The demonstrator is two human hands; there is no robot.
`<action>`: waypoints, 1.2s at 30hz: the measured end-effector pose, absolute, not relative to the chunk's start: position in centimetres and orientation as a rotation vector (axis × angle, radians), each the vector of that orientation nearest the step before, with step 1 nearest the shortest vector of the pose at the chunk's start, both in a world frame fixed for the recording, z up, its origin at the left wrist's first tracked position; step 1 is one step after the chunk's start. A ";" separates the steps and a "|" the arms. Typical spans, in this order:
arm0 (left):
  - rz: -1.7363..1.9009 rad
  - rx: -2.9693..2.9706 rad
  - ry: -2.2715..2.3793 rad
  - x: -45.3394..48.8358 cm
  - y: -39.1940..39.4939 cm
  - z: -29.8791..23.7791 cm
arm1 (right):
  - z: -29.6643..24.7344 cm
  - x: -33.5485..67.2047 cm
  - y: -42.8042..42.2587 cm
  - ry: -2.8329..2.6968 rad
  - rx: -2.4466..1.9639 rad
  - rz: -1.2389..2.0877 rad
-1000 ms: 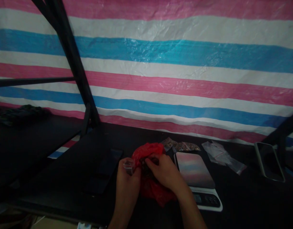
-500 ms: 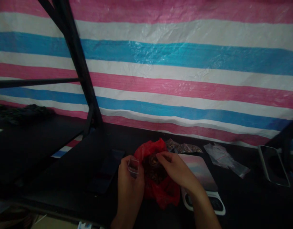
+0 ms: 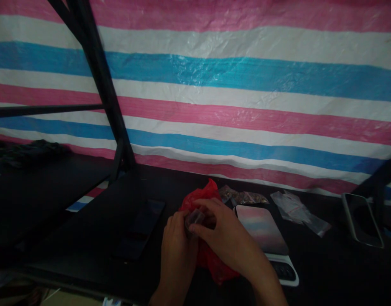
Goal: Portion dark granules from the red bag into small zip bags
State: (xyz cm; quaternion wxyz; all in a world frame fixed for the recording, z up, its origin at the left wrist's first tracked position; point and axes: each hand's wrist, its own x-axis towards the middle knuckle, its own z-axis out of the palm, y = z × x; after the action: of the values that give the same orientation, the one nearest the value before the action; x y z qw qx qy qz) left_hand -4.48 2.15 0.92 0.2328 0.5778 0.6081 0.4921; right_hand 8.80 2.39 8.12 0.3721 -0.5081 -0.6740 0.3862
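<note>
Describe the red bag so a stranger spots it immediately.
Below the striped sheet is a black table. Left of the scale on it, partly hidden by the right hand, lies the crumpled red bag. Its red plastic sets it apart from the clear bags further right.

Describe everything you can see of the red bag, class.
The red bag looks like thin plastic, crumpled on the black tabletop. Its far edge rises to a ragged peak; its near end bunches into loose folds. It lies just left of the scale. The left hand and right hand hide its middle, so its opening and contents cannot be seen, nor can I tell whether either hand touches it.
</note>
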 end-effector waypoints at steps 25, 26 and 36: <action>1.119 1.338 1.919 -4.7 1.6 1.9 | 4.5 12.7 4.5 -1.904 -1.620 0.711; 1.093 1.354 1.910 -4.7 1.5 2.0 | 4.4 12.8 4.5 -1.896 -1.627 0.726; 0.910 1.284 1.862 -5.0 -0.4 1.7 | 5.1 12.6 4.1 -1.956 -1.626 0.753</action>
State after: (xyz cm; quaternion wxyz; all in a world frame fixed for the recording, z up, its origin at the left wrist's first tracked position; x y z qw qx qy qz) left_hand -4.98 -0.36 1.66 0.3443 0.4945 0.7170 0.3505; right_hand 12.56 4.07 5.07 0.2421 -0.5947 -0.7154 0.2756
